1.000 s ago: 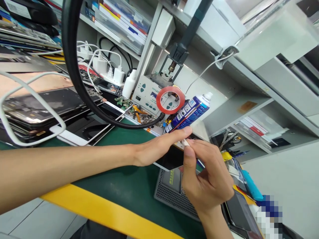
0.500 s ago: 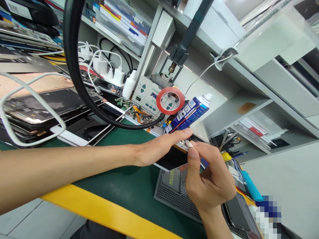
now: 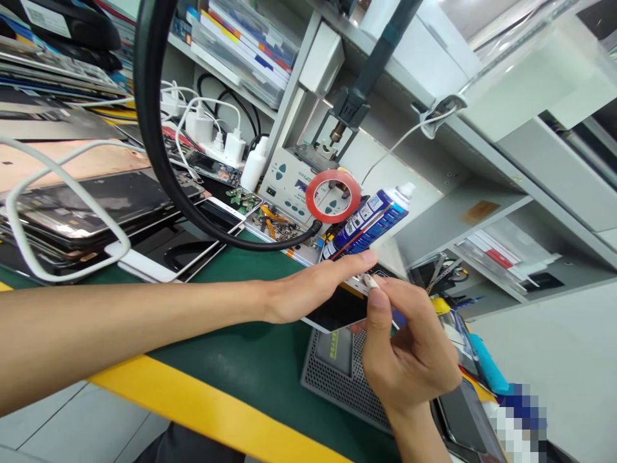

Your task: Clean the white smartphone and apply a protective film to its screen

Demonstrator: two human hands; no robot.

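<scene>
Left hand (image 3: 313, 289): centre frame, fingers flat along a white-edged black phone screen panel (image 3: 337, 308), bracing it above the green surface (image 3: 250, 360).
Right hand (image 3: 409, 360): fingers pinching a thin white-tipped tool (image 3: 372, 281) against the panel's top edge.
Behind: blue spray can (image 3: 369, 218), red tape roll (image 3: 333, 195).

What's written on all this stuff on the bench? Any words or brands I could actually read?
Blue spray can: white print, too blurred to read.
Grey control box behind the red tape ring: display and button marks, unreadable.
Green-yellow label on the grey perforated pad: characters too small.
Nothing reads clearly.
</scene>
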